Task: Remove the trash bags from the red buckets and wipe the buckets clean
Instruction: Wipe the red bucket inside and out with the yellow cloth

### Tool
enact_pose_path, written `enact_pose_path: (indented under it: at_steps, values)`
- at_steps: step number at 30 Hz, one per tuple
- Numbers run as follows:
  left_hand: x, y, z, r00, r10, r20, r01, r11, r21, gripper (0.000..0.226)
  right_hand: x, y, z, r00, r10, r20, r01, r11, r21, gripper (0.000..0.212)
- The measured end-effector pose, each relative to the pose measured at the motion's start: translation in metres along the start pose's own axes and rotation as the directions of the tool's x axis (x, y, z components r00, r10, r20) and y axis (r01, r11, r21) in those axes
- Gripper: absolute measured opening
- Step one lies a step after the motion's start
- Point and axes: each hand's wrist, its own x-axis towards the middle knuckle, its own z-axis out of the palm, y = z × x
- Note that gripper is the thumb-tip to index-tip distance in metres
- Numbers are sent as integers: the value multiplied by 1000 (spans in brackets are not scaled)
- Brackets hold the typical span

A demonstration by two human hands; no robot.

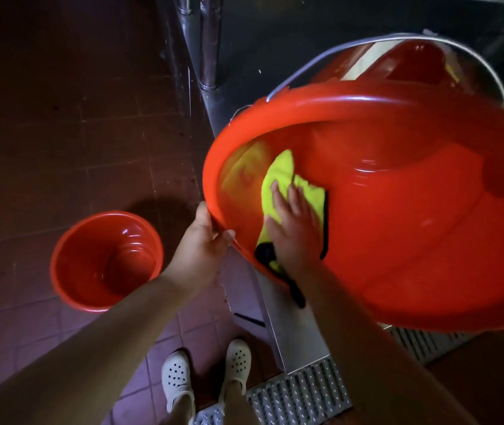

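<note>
A large red bucket (pixel 398 234) is tilted toward me at the right, its metal handle (pixel 367 41) arching behind it. My left hand (pixel 204 237) grips its near left rim. Inside it, my right hand (pixel 293 222) lies flat with fingers spread, pressing a yellow-green cloth (pixel 281 182) with a dark edge against the inner wall. A second, smaller red bucket (pixel 106 259) stands upright on the floor at the left, with no bag in it. No trash bag shows in either bucket.
The floor is dark reddish tile (pixel 60 118). A steel leg and pipes (pixel 201 56) rise behind the big bucket. A metal drain grate (pixel 299 394) runs along the floor near my white clogs (pixel 177 378). A steel panel (pixel 293 332) sits under the bucket.
</note>
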Motion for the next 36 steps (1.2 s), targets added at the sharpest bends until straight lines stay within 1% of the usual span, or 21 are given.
enact_pose_path:
  at_steps: [1, 4, 5, 8, 11, 15, 18, 20, 21, 23, 24, 26, 28, 30, 33, 36]
  values:
    - [-1, 1, 0, 1000, 12, -2, -12, 1000, 11, 40, -17, -9, 2, 1000, -27, -5, 27, 999, 17, 62]
    - [-3, 7, -2, 998, 58, -10, -57, 996, 74, 37, -46, -19, 2, 996, -85, 41, 82, 995, 55, 59]
    - [-2, 9, -4, 998, 67, -9, -66, 993, 97, 35, -45, -17, 1, 993, -106, 56, 102, 992, 75, 58]
    - [4, 18, -16, 996, 84, -22, -80, 987, 138, 28, -19, 1, -2, 988, -151, 23, 148, 984, 94, 57]
    - [9, 30, -30, 989, 145, 11, -145, 978, 151, 25, 16, 24, -8, 996, -86, 21, 85, 995, 54, 59]
    - [11, 45, -38, 965, 259, 45, -261, 931, 253, 33, 65, 60, -21, 990, 92, 102, -87, 995, -53, 54]
    - [13, 47, -35, 956, 292, 23, -290, 935, 205, 31, 87, 75, -27, 963, 211, 167, -195, 975, -106, 54]
    - [12, 38, -28, 967, 255, -23, -250, 960, 129, 31, 91, 76, -26, 952, 247, 183, -227, 966, -126, 55]
    - [11, 30, -23, 979, 201, -35, -197, 976, 95, 32, 91, 75, -25, 949, 255, 184, -234, 964, -129, 55]
    - [6, 12, -10, 998, 64, 21, -64, 998, 29, 30, 90, 71, -24, 948, 261, 182, -244, 964, -109, 56]
    - [1, 4, -4, 998, 15, 63, -15, 1000, -6, 30, 88, 69, -23, 950, 257, 177, -245, 965, -87, 57]
    - [-6, -3, 5, 995, -11, 97, 21, 994, -105, 37, 77, 59, -18, 958, 245, 150, -244, 969, -29, 59]
    - [-12, -2, 9, 998, -2, 66, 13, 986, -168, 36, 55, 44, -11, 978, 187, 87, -189, 982, 10, 62]
    - [-13, -1, 10, 999, 4, 33, 2, 983, -184, 32, 25, 24, -5, 995, 92, 31, -93, 995, 28, 71]
    - [-10, -2, 9, 999, 30, 17, -28, 990, -140, 26, -19, -3, -2, 999, 13, 41, -17, 995, 98, 71]
    - [-8, 5, 3, 994, 111, 14, -110, 994, -13, 27, -39, -9, -5, 995, -40, 92, 24, 985, 172, 67]
